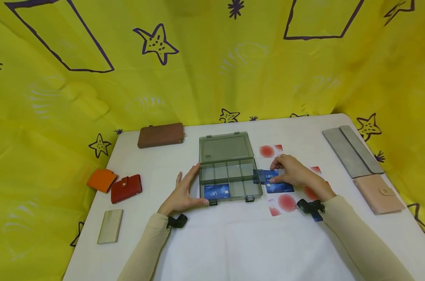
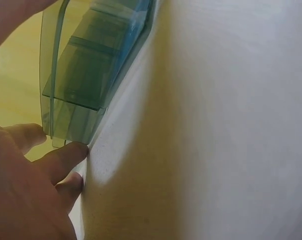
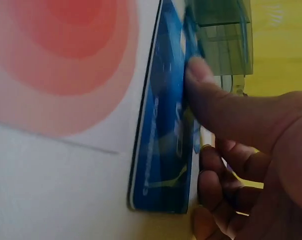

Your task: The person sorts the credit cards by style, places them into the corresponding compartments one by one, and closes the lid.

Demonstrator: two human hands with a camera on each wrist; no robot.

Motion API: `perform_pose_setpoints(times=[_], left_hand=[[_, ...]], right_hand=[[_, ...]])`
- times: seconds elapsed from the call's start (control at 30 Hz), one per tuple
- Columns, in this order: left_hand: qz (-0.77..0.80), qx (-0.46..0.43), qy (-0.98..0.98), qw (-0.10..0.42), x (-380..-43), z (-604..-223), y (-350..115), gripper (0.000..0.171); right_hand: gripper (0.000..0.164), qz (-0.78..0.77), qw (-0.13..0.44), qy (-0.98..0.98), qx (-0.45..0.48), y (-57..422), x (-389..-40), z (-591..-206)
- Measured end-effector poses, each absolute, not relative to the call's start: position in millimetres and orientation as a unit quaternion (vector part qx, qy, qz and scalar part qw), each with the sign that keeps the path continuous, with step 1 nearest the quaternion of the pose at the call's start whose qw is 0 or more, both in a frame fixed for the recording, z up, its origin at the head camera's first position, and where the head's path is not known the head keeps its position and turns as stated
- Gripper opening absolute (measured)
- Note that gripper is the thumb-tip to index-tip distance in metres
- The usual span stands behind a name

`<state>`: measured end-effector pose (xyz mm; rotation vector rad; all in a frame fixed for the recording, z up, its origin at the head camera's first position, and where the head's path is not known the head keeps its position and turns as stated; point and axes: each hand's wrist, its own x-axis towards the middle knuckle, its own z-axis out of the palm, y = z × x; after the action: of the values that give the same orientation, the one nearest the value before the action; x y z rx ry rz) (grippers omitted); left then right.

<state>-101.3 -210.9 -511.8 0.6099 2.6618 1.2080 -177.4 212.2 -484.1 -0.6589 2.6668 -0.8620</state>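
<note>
A translucent grey-green compartment box point(image 1: 245, 189) lies on the table with its lid point(image 1: 226, 147) folded back. One blue VIP card point(image 1: 217, 191) lies in its front left compartment. My left hand point(image 1: 184, 195) holds the box by its left side, the thumb at the front left corner; in the left wrist view its fingertips point(image 2: 73, 152) touch the box's end. At the box's right side, my right hand point(image 1: 291, 171) pinches a blue card point(image 1: 259, 176) that overlaps the box's edge. Other blue VIP cards point(image 1: 281, 188) lie under that hand, thumb point(image 3: 203, 75) over them in the right wrist view.
Red-and-white cards point(image 1: 287, 203) lie around and under the right forearm. A brown wallet point(image 1: 161, 135) is at back left; orange point(image 1: 101, 180), red point(image 1: 126, 189) and beige point(image 1: 110, 226) ones are at left. Grey point(image 1: 351, 152) and pink point(image 1: 379, 194) wallets are at right.
</note>
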Motion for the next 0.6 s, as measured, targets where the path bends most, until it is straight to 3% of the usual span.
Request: perform_pose_setpoints(times=[0.13, 0.33, 0.6], left_hand=[[0.403, 0.205, 0.888, 0.077, -102, -512, -210, 0.131], [0.405, 0.211, 0.886, 0.079, -103, -513, -207, 0.131], [0.41, 0.204, 0.885, 0.075, -102, -513, -209, 0.131]], right_hand=[[0.034, -0.299, 0.145, 0.918, -0.217, 213, -176, -480], [0.063, -0.274, 0.158, 0.925, -0.209, 230, -159, -472], [0.054, -0.284, 0.143, 0.926, -0.202, 245, -150, -473]])
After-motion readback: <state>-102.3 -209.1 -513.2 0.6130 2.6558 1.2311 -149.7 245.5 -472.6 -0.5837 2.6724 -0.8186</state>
